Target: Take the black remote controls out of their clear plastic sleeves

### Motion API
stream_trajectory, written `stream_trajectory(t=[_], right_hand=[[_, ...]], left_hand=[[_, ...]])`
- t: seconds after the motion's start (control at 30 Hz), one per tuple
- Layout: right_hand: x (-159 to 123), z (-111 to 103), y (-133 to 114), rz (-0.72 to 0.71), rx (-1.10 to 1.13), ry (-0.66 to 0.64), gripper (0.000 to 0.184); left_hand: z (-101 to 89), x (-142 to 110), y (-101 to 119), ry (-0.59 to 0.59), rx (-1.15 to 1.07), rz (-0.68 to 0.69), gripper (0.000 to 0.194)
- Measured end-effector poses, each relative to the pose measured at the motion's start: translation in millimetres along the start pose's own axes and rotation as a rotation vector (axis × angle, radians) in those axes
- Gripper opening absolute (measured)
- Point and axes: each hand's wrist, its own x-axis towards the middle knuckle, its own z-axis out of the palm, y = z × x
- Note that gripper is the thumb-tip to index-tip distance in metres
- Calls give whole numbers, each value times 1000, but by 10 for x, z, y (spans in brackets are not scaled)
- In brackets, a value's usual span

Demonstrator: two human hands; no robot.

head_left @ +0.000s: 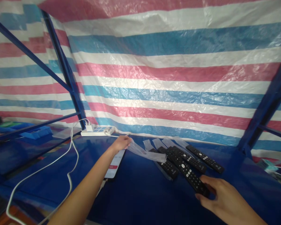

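Note:
My left hand (122, 143) is closed on one end of a clear plastic sleeve (147, 153), which stretches to the right over the blue table. Between the thumb and fingers of my right hand (221, 195) is the near end of a black remote control (189, 175). Its far end reaches toward the open end of the sleeve. Behind and beside it lie several more black remotes (204, 158), with clear sleeves (167, 142) at their far ends. Under my left hand and forearm, a phone (113, 165) with a lit screen is partly hidden.
A white power strip (97, 130) with a plugged-in charger stands at the table's back left. White cables (72, 150) loop down the left side. Blue metal posts (63, 62) frame the table (135, 200), and a striped plastic sheet (166, 75) hangs behind. Blue trays (36, 132) sit farther left.

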Motion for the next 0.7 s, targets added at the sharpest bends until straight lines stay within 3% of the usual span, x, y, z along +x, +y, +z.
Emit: stream_trajectory(t=[0.1, 0.2, 0.43, 0.57, 0.7], right_hand=[[109, -89, -109, -23, -32, 9, 17], [276, -72, -377, -68, -39, -18, 15], [663, 309, -966, -81, -177, -60, 21], [684, 520, -1032, -61, -182, -47, 27], [621, 615, -962, -35, -129, 12, 28]], left_hand=[[204, 62, -145, -34, 92, -24, 20], [316, 120, -195, -30, 218, -11, 19], [480, 169, -85, 29, 425, 62, 21], [504, 66, 22, 105, 488, 105, 23], [501, -291, 32, 198, 539, 168, 30]])
